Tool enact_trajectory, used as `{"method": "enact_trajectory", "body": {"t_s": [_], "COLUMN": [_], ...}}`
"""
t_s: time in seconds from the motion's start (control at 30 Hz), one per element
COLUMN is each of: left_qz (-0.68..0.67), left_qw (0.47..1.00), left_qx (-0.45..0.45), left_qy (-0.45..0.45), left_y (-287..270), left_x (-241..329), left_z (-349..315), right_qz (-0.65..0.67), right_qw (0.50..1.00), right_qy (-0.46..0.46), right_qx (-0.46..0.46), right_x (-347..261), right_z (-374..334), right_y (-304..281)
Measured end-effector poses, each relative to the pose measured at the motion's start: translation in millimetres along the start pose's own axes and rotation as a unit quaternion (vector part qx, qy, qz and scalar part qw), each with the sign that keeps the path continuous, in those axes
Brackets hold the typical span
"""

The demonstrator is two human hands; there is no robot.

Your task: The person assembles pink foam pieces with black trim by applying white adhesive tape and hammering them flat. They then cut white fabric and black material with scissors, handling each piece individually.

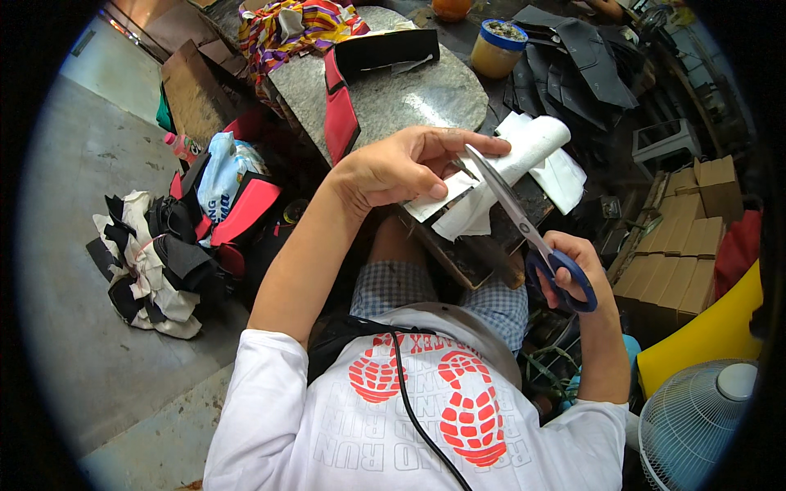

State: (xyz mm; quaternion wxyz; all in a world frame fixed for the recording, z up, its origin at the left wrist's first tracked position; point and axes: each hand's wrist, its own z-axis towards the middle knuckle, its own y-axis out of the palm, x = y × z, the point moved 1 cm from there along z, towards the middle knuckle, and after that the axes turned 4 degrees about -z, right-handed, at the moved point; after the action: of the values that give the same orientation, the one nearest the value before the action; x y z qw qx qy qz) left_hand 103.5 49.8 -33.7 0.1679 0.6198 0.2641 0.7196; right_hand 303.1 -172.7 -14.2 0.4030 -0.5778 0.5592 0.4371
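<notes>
My right hand (602, 282) grips scissors (517, 214) by their dark blue handles. The long blades point up and left, toward the fingers of my left hand, and look nearly closed. Between thumb and fingers, my left hand (385, 169) pinches a small white piece of sheet material (435, 203). Its index finger reaches over to a roll of white sheet material (532, 147), whose lower end hangs toward my lap. Flat white sheets (561, 182) lie under the roll on the dark table. The blades partly hide the roll.
A round grey stone slab (442, 90) carries a red-and-black cut piece (340, 114). Beside it stands a blue-rimmed jar (499, 47). Black sheets (585, 57) pile up at far right. A fan (696, 425) stands near right, scraps (155, 270) on the left floor.
</notes>
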Motion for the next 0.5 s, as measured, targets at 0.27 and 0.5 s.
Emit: {"method": "enact_trajectory", "body": {"t_s": [0.27,0.5], "left_qz": [-0.027,0.076], "left_qw": [0.993,0.987], "left_qx": [-0.040,0.108], "left_qy": [0.110,0.088], "left_y": [20.3,-2.9], "left_x": [8.5,10.4], "left_z": [69.6,88.4], "right_qz": [-0.108,-0.300], "right_qw": [0.930,0.868], "right_qy": [-0.221,-0.169], "right_qx": [0.272,0.358], "right_x": [-20.4,-45.9], "right_z": [11.2,29.6], "right_y": [-18.2,-39.2]}}
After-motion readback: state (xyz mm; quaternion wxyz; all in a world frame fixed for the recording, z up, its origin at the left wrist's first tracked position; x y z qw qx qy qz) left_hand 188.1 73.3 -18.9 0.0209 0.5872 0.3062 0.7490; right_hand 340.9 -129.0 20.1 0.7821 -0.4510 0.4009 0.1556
